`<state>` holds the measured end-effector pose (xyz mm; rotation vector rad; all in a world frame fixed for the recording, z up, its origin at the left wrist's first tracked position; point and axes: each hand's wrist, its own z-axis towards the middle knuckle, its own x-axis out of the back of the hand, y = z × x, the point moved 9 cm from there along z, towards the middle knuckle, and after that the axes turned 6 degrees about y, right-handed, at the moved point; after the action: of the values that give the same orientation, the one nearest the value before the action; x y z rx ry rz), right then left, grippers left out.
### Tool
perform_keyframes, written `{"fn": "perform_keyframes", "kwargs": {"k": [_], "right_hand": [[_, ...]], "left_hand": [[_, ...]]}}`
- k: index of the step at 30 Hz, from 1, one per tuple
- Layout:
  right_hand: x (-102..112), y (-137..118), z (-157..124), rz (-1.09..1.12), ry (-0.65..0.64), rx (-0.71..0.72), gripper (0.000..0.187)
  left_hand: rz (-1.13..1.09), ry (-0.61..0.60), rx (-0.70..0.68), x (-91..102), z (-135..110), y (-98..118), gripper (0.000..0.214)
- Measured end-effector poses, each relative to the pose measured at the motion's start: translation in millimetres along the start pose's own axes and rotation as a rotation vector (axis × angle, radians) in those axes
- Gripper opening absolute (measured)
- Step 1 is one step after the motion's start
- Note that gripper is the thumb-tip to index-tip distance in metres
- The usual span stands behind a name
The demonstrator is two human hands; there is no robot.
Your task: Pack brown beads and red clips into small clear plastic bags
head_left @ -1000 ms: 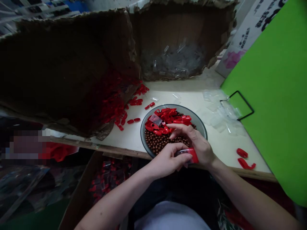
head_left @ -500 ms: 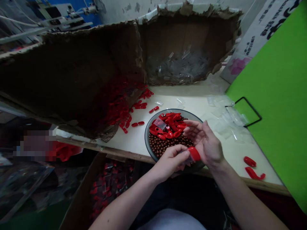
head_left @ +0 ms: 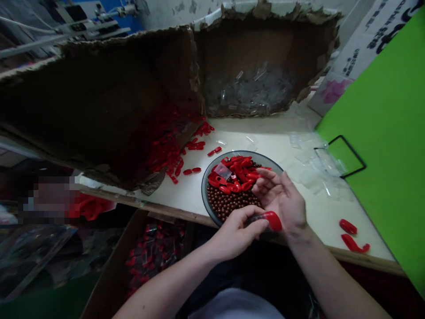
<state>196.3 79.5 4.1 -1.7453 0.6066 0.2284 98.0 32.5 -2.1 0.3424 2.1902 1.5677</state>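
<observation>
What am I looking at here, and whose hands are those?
There is no machine here: a camera worn on a person's head looks down at their own two hands. The left hand grips a small clear bag with a red plastic piece at its end, and the open right hand is beside it. Just beyond them, a grey bowl on a pale table holds brown beads and more red plastic pieces.
</observation>
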Motion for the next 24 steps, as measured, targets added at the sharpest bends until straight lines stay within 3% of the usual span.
{"fn": "perform_keyframes", "kwargs": {"k": [2,5,7,10,13,16,19,22,24], "right_hand": [[7.5,-4.9,7.2,0.013,0.042,0.014,0.035],[8.2,-14.5,21.6,-0.297,0.036,0.147,0.024],[-9.3,-15.5,31.7,-0.638,-0.057,0.279,0.022],[-51.5,-6.1,43.3,-1.094,-0.214,0.52,0.027],[-82.7,11.1,58.0,-1.379,-0.26,0.615,0.033],[-94.7,23.7,72.4,-1.454,-0.285,0.566,0.025],[-93.4,17.3,72.7,-1.354,-0.321,0.566,0.019],[-76.6,-3.0,58.2,-1.28,-0.367,0.592,0.02],[-58.8,-14.1,44.8,-1.362,-0.437,0.596,0.019]], "left_hand": [[0.023,0.091,-0.071,12.6,-3.5,8.8,0.028],[0.111,0.283,-0.194,39.8,-14.5,23.9,0.026],[0.148,0.397,-0.257,58.6,-25.1,31.1,0.022],[0.191,0.557,-0.309,90.0,-45.2,33.2,0.018],[0.282,0.79,-0.318,136.0,-77.4,22.1,0.021],[0.358,1.11,-0.268,199.3,-127.5,-9.9,0.03],[0.398,1.419,-0.154,266.4,-186.3,-64.0,0.045],[0.42,1.582,0.045,321.5,-234.0,-129.7,0.051],[0.465,1.633,0.193,346.2,-257.8,-167.4,0.047]]}}
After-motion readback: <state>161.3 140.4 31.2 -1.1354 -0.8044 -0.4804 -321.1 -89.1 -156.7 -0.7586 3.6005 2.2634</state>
